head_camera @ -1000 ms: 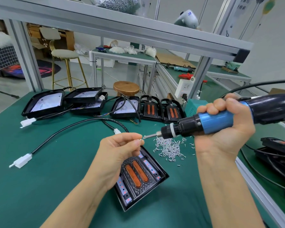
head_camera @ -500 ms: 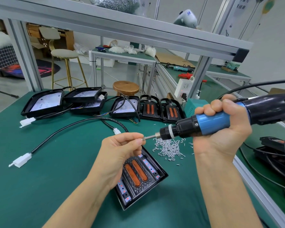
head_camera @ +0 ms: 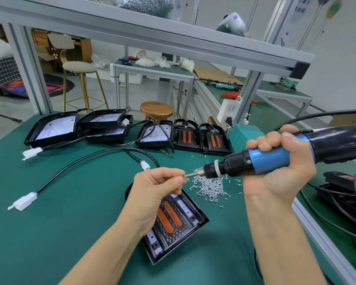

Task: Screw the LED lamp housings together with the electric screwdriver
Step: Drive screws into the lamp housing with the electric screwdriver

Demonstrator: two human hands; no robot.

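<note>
Right hand (head_camera: 280,173) grips electric screwdriver (head_camera: 265,160), centre right; left hand (head_camera: 154,194) pinches something small, probably a screw, at bit tip above lamp housing (head_camera: 177,225).

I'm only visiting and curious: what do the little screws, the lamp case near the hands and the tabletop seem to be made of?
Screws: bright silvery glint, probably steel. Lamp housing: looks like black moulded plastic, dull sheen, with glossy orange inserts. Tabletop: green matte mat, possibly rubber; hard to tell.
</note>
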